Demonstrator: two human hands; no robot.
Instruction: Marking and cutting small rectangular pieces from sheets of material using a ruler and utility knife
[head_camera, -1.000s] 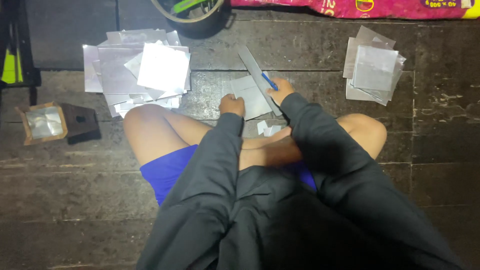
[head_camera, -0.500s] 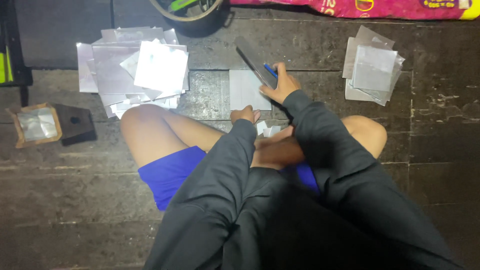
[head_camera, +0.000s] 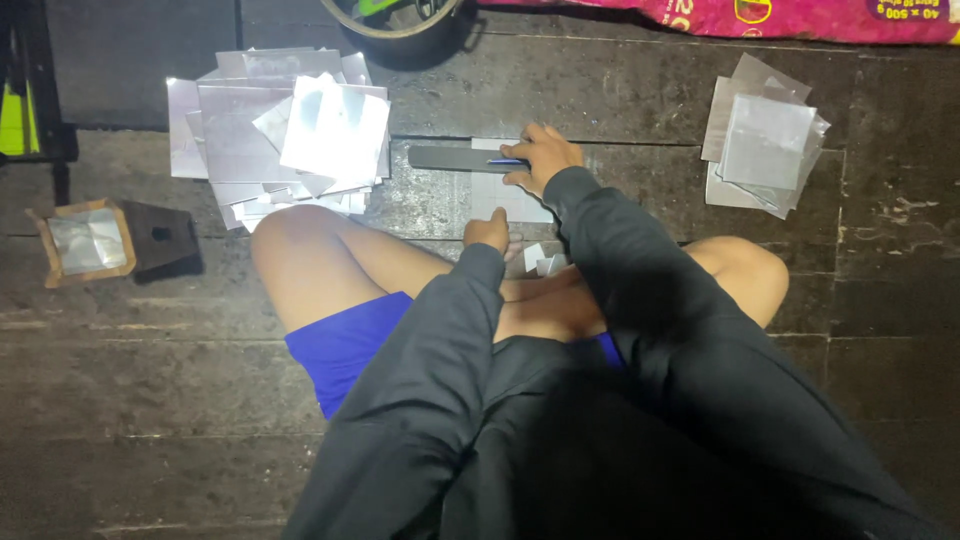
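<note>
The right hand (head_camera: 541, 157) presses fingers down on one dark flat bar (head_camera: 452, 158) laid across one silvery sheet (head_camera: 503, 197), pinching a thin blue tool. The left hand (head_camera: 487, 231), loosely curled, touches that sheet's near edge. Two sheet piles flank the bar: a large pile (head_camera: 280, 130) left, a smaller stack (head_camera: 765, 140) right.

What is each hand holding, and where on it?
The right hand grips a dark flat ruler at its right end. Whether the left hand holds anything cannot be told.
</note>
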